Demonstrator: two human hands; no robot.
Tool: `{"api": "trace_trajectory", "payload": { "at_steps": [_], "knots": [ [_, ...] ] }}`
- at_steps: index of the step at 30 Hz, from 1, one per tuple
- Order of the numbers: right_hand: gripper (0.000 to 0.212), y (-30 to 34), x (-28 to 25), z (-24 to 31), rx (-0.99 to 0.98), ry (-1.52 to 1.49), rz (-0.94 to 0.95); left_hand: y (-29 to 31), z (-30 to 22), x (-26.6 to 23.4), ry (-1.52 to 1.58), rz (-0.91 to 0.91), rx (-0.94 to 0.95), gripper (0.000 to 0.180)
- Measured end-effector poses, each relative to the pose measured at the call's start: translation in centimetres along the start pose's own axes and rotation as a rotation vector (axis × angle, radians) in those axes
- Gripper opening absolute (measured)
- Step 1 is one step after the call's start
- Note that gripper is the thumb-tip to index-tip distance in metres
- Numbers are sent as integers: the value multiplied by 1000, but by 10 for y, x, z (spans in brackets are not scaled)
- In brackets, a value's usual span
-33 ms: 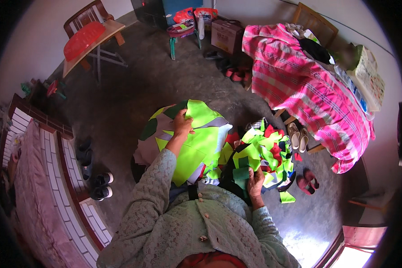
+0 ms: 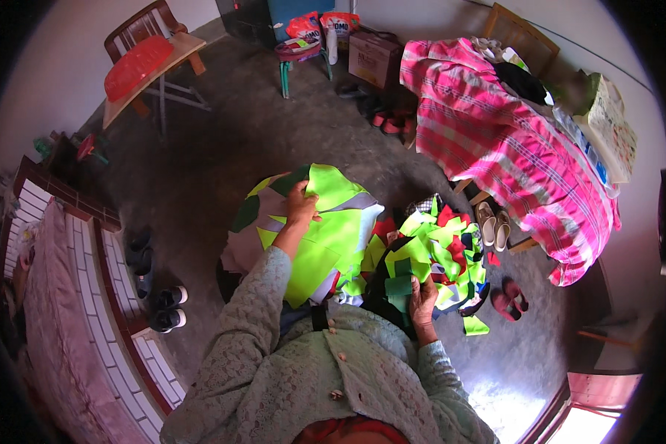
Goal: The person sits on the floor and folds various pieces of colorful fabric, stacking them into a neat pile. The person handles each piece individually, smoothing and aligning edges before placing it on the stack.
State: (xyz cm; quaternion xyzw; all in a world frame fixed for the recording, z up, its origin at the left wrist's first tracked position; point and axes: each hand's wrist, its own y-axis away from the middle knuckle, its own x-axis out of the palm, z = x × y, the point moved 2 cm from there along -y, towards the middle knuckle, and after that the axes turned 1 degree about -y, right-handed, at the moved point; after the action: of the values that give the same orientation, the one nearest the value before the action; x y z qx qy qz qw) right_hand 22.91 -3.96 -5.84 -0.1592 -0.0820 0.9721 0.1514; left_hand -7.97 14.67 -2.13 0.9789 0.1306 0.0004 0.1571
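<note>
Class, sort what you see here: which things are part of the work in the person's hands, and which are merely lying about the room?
In hand:
left hand on the neon yellow fabric stack
right hand at the heap of fabric scraps

Lying about:
pink plaid blanket
red basin
cardboard box
white shoes
red slippers

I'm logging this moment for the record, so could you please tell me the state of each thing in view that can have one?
Left hand: laid on the stack, fingers spread.
Right hand: gripping the scrap pile's edge.
Neon fabric stack: lying flat in layers.
Scrap pile: loose, jumbled, green and red.
Pink plaid cloth: draped over furniture.
Cardboard box: closed.
Pale slippers: paired on the floor.
</note>
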Motion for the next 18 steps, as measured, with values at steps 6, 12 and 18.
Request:
{"api": "trace_trajectory", "payload": {
  "at_steps": [6,12,18],
  "knots": [
    [30,-1,0,-1,-12,35,-8,5,-3,-9,-30,-35,-46,20],
    [31,-2,2,4,1,-7,-13,20,-17,-18,27,8,-50,17],
    [32,-3,2,10,-2,-31,-8,36,-8,-26,46,7,-55,19]
  ]
}}
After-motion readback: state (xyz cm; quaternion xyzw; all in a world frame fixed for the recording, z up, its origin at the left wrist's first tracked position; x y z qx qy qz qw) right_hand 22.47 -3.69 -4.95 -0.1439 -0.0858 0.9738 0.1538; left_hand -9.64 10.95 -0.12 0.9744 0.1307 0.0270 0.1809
